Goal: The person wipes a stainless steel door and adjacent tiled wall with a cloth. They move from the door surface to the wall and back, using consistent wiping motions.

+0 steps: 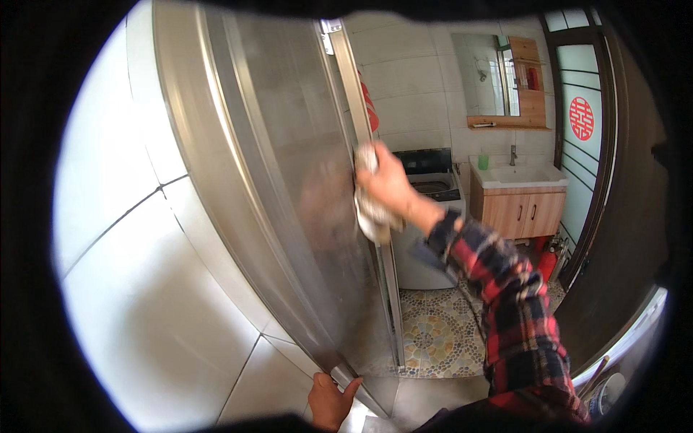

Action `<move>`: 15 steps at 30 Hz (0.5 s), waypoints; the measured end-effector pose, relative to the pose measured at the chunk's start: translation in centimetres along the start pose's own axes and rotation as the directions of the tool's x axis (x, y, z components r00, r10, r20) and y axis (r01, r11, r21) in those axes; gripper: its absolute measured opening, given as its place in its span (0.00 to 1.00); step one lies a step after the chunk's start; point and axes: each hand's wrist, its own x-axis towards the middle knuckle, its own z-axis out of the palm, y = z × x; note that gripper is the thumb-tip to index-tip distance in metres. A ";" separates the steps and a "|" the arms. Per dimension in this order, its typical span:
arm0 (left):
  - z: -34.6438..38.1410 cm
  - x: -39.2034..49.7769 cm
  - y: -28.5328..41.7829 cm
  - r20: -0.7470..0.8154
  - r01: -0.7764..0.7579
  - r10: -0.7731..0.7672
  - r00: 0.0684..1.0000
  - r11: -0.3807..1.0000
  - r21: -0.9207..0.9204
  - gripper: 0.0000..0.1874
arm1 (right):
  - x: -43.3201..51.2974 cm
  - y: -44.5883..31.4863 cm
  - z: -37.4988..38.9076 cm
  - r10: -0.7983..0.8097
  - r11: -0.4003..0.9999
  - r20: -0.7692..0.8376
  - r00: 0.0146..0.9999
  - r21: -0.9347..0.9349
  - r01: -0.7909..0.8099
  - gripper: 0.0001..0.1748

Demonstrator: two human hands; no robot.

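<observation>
My right hand (387,178) grips a crumpled whitish cloth (373,219) and holds it against the upright metal edge of a shower door. The hand and cloth are slightly blurred. Beside them spreads the door's glass panel (292,140), which looks hazy and carries a faint reflection. Low in the view, my left hand (329,403) is closed at the silver metal frame (344,373) near the panel's lower end. Part of that hand is cut off by the picture's bottom rim. A red plaid sleeve (514,292) covers my right arm.
White wall tiles (178,303) border the frame on the left. Behind the door stand a top-loading washing machine (430,238) with its lid raised and a washbasin cabinet (517,208) below a mirror (484,76). Pebble-patterned flooring (438,333) lies beyond. A dark-framed door (582,162) is at right.
</observation>
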 end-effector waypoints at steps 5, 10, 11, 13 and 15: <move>0.0 -0.4 1.0 0.012 0.051 -0.051 0.999 0.997 -0.061 0.33 | 16.7 -12.0 -3.3 -0.308 0.951 -0.212 0.927 -0.051 0.304 0.30; -0.1 -0.5 1.8 -0.129 -0.098 0.080 0.988 0.986 -0.133 0.32 | 14.3 -6.5 -1.8 -0.334 0.942 -0.257 0.907 -0.053 0.332 0.30; -0.2 -0.6 1.9 -0.134 -0.102 0.083 0.987 0.985 -0.142 0.33 | 10.4 -3.8 -1.5 -0.437 0.897 -0.223 0.872 -0.042 0.439 0.29; -0.3 -0.6 2.1 -0.137 -0.123 0.102 0.985 0.981 -0.153 0.33 | 1.9 1.4 -1.5 -0.331 0.943 -0.066 0.941 -0.001 0.332 0.27; -0.3 -0.6 2.2 -0.143 -0.135 0.113 0.983 0.979 -0.155 0.33 | -5.6 5.2 -1.8 -0.263 0.957 0.093 0.960 -0.103 0.272 0.29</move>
